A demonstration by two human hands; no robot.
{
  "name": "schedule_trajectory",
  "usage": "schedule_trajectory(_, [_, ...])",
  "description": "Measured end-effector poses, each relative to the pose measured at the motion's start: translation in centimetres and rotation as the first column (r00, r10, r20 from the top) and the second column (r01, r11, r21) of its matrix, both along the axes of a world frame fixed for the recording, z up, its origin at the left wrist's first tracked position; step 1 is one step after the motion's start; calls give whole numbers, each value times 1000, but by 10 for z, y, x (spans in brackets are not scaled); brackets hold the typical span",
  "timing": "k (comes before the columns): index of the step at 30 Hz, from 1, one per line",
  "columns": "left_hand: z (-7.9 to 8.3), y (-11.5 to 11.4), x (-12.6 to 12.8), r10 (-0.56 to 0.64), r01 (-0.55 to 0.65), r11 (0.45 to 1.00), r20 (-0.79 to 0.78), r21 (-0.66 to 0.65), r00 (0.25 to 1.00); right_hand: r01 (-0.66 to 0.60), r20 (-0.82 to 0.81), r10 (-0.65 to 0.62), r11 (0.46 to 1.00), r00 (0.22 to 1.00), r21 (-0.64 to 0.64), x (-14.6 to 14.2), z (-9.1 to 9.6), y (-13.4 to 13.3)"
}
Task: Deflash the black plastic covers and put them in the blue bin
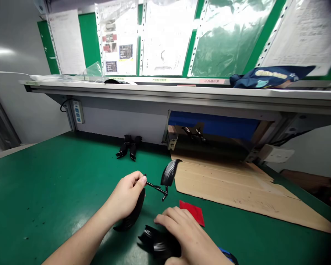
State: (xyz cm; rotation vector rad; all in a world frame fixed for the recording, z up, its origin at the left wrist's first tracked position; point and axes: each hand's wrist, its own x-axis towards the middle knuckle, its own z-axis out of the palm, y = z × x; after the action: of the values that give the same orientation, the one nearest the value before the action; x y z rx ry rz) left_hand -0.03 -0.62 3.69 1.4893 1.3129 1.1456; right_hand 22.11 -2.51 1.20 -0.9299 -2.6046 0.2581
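**One blade on the stem, loose pieces about**

Right hand [187, 235] lies flat, fingers loosely spread, on a loose ribbed piece [154, 241] near-left of the red card [193, 212]. Left hand [127, 197], left of the card, pinches a thin black stem [154, 186]. One ribbed blade [169, 172] sits on its far end, seemingly not yet detached. Two black pieces [128, 147] lie far beyond the card, leftward.

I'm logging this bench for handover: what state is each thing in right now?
Left hand: pinched shut on the stemmed black part.
Stemmed black part: held above the table.
Right hand: flat, palm down, on the ribbed black part.
Ribbed black part: lying on the table.
Red card: flat, untouched.
Cardboard sheet: lying flat.
Blue bag: lying on the shelf.
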Motion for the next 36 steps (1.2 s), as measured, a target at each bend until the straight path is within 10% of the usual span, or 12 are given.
schedule_trajectory(8, [16,-14,6,-121,181,973,-352,142,928,127,-72,-104,839,992,530,23,8,15])
schedule_trajectory(13, [21,-22,10,-277,492,835,-583,248,764,49,72,-69,968,995,246,16,5,12])
schedule_trajectory(17, [21,-24,12,-390,492,845,-387,210,836,-65,150,65,998,986,-7,17,4,7])
schedule_trajectory(22, [3,-16,19,-168,172,983,70,-58,983,420,61,-445,876,894,236,33,7,21])
schedule_trajectory(25, [-8,-12,24,19,20,991,292,-131,956,569,-121,-562,822,819,32,38,7,26])
schedule_trajectory(28, [-12,-14,33,74,-13,990,448,-139,891,433,-265,-453,891,851,-135,32,2,20])
schedule_trajectory(33, [-10,-23,47,-93,256,960,740,-110,667,201,-102,-186,965,977,166,16,-10,9])
schedule_trajectory(36, [-11,-23,49,-62,231,956,644,-182,763,147,2,-162,899,987,412,19,-17,12])
